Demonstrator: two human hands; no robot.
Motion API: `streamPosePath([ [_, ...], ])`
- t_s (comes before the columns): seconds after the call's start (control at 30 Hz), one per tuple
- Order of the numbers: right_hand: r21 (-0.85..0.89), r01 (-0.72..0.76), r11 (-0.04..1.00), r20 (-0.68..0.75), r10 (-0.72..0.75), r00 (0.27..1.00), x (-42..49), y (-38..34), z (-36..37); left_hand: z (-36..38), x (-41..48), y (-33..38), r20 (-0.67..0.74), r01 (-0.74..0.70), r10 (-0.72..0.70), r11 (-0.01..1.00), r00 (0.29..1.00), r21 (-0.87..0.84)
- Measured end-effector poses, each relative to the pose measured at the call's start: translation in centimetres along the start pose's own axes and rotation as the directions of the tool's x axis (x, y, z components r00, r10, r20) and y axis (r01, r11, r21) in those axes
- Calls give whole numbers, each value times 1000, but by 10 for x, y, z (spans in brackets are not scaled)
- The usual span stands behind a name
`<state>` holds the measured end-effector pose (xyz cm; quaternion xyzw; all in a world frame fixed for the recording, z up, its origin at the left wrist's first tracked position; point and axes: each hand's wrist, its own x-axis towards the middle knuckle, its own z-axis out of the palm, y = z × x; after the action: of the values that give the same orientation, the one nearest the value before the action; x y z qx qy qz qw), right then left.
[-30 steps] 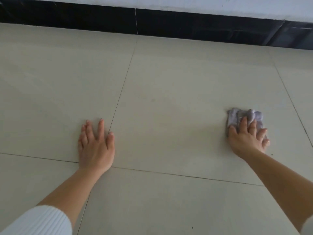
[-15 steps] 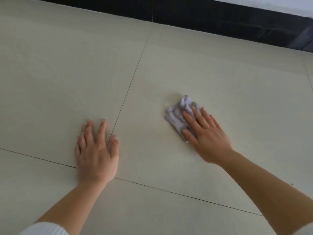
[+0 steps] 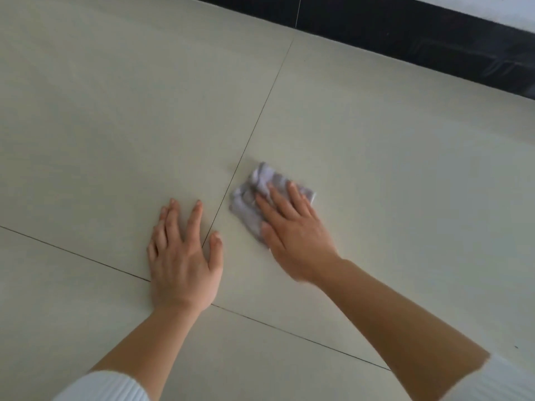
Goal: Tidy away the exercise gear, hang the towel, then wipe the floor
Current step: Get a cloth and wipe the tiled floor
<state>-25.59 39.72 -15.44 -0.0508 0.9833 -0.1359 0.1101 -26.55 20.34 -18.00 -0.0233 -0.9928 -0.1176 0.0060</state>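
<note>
So the cloth point(image 3: 250, 204) has slid a good way left across the floor point(image 3: 115, 111). A second ago it's well out to the right, far from the left hand point(image 3: 183, 264). Half a second ago it's mid-tile, and now it's just beside the grout line point(image 3: 254, 131), near that hand but not touching it. That reads as one right-to-left wiping pass, so the person looks to be on the last part of the task, the floor wipe. No exercise gear or towel is in view, so there's no telling from here whether those steps are done.

The right hand point(image 3: 298, 238) lies flat on the cloth, fingers point(image 3: 298, 198) straight and slightly spread, pressing it down rather than gripping. The cloth is bunched and pokes out past the fingertips and on the thumb side. The left hand is planted on the floor as a prop, fingers point(image 3: 194, 218) straight and apart, holding nothing, and it hasn't left its spot by the tile corner. The view has tilted too: the black skirting point(image 3: 405, 33) now runs slantwise across the top right. With the hands this close, the next stroke probably heads back right.
</note>
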Motion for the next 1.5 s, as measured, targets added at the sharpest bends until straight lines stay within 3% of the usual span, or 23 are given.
streamPosePath([
  [0.03, -60, 104, 993, 18, -103, 995, -7, 8, 3, 0, 0, 0, 4, -1, 1, 1000, 1000, 1],
  [0.1, -138, 95, 986, -14, -98, 995, -15, 41, 3, -1, 1, 0, 13, -2, 2, 1000, 1000, 2],
  [0.2, -116, -271, 955, -62, 266, 962, -16, 103, -15, 0, 1, -1, 24, 7, -7, 1000, 1000, 5],
  [0.3, 59, -647, 760, -85, 649, 756, -1, 139, -36, -1, 2, 0, 35, 1, -1, 1000, 999, 15],
  [0.37, 167, -754, 636, -86, 771, 631, 28, 140, -43, -1, 3, -1, 41, 0, -1, 1000, 999, 18],
  [0.43, 206, -785, 584, -63, 808, 585, 64, 136, -46, -1, 3, -1, 40, 7, -8, 1000, 999, 22],
  [0.5, 201, -759, 620, -51, 780, 624, 99, 124, -49, -1, 3, -1, 43, 8, -9, 1000, 999, 27],
  [0.57, 181, -683, 707, -37, 699, 714, 130, 100, -50, 0, 4, -1, 52, 10, -11, 999, 999, 33],
  [0.67, 108, -473, 874, 8, 475, 880, 153, 36, -40, 0, 4, -1, 64, 4, -7, 999, 998, 52],
  [0.73, 22, -254, 967, 34, 253, 967, 153, -5, -27, -1, 4, 0, 66, 8, -12, 998, 998, 55],
  [0.8, -45, -21, 999, 71, 24, 997, 141, -31, -20, -2, 3, 0, 66, 17, -21, 998, 998, 57],
  [0.9, -62, 169, 984, 151, -158, 976, 113, -21, -25, -2, 3, 0, 69, 6, -10, 998, 998, 59],
  [1.0, -129, 111, 985, 104, -97, 990, 81, 26, -31, -2, 2, -1, 71, 6, -9, 999, 997, 45],
  [1.1, -111, -204, 973, 34, 208, 977, 40, 83, -35, -3, 2, -1, 83, 25, -27, 999, 996, 24],
  [1.2, 11, -535, 845, -66, 535, 842, -5, 104, -31, -4, 1, 0, 77, 12, -12, 1000, 997, 11],
  [1.27, 84, -603, 793, -65, 608, 791, -24, 83, -19, -4, 1, 1, 64, -3, 3, 1000, 998, -3],
  [1.33, 84, -512, 855, -35, 516, 856, -47, 46, -4, -4, -1, 1, 63, -17, 18, 1000, 998, -12],
  [1.4, 74, -320, 944, -19, 322, 946, -78, 11, 11, -3, -2, -1, 64, -32, 32, 999, 997, -1],
  [1.5, 11, -49, 999, -34, 49, 998, -136, -7, 34, -9, 2, 3, 130, -53, 43, 996, 991, 75],
])
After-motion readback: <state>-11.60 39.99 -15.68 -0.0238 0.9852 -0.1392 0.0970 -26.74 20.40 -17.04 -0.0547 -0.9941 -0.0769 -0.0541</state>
